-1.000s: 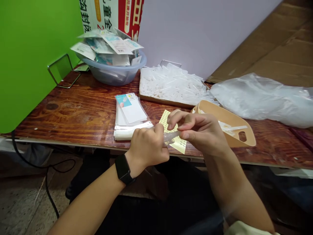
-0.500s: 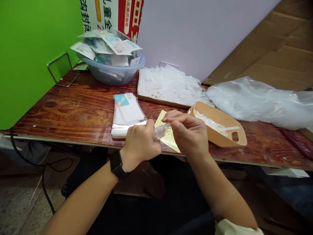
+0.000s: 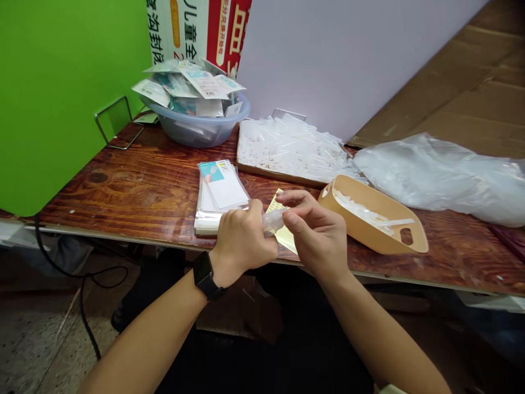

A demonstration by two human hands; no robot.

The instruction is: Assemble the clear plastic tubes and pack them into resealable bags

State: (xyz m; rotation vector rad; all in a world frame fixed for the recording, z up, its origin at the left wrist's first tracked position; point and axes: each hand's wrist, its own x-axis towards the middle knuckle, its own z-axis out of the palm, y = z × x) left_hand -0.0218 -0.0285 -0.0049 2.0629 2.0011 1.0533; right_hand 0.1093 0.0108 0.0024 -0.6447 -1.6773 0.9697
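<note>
My left hand (image 3: 244,238), with a black watch on the wrist, is closed around a small bundle of translucent plastic sticks (image 3: 272,221). The bundle's ends poke out on the thumb side, toward the right. At those ends the thumb and forefinger of my right hand (image 3: 319,232) pinch, its other fingers loosely curled. Just how many pieces the fingertips touch is hidden. Beneath both hands lies a yellow sheet of stickers (image 3: 287,242), partly covered. Left of it, a printed card (image 3: 227,189) rests on a stack of clear packets (image 3: 205,221).
A tan basket (image 3: 385,241) on the right holds some translucent pieces. Behind it are a shallow tray (image 3: 266,172) heaped with similar sticks and a large plastic bag (image 3: 443,175). A blue bowl (image 3: 197,128) of filled packets stands at back left, near a wire stand (image 3: 118,123).
The view has shifted slightly, so everything sits further right and lower. My right fingertips have come closer to the bundle's ends; my left hand keeps its grip.
</note>
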